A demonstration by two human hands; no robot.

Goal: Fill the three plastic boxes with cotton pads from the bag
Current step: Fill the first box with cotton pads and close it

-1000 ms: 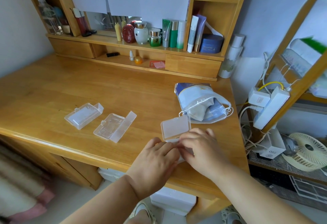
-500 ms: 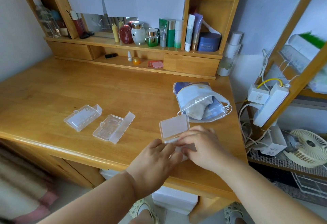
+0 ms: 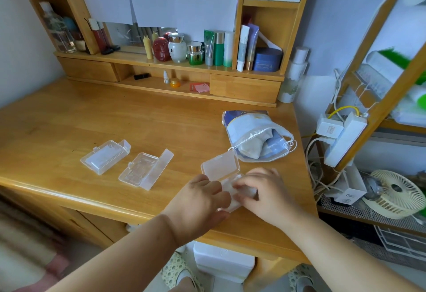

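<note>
Boxes lie in a row across the wooden desk (image 3: 69, 125). Farthest left is a clear box (image 3: 105, 156) with its lid flipped back, and white pads seem to lie in its tray. Just to its right, apart from it, a second box (image 3: 145, 171) lies open, lid folded out to the right, its tray clear. Further right, near the front edge, the third box (image 3: 224, 176) sits with its lid standing up and tilted back. The left hand (image 3: 198, 201) rests at this box's left side, fingers curled against its near-left edge, thumb low on the desk; whether it truly grips the box I cannot tell. The right hand (image 3: 265, 192) comes in from the right, its fingertips bent down onto white pads (image 3: 244, 191) in the tray, pressing or pinching them. Behind the third box, toward the desk's right edge, the bag (image 3: 253, 137) lies on its side, its drawstring mouth facing the hands. A shelf (image 3: 207, 68) of bottles and jars runs along the back.
</note>
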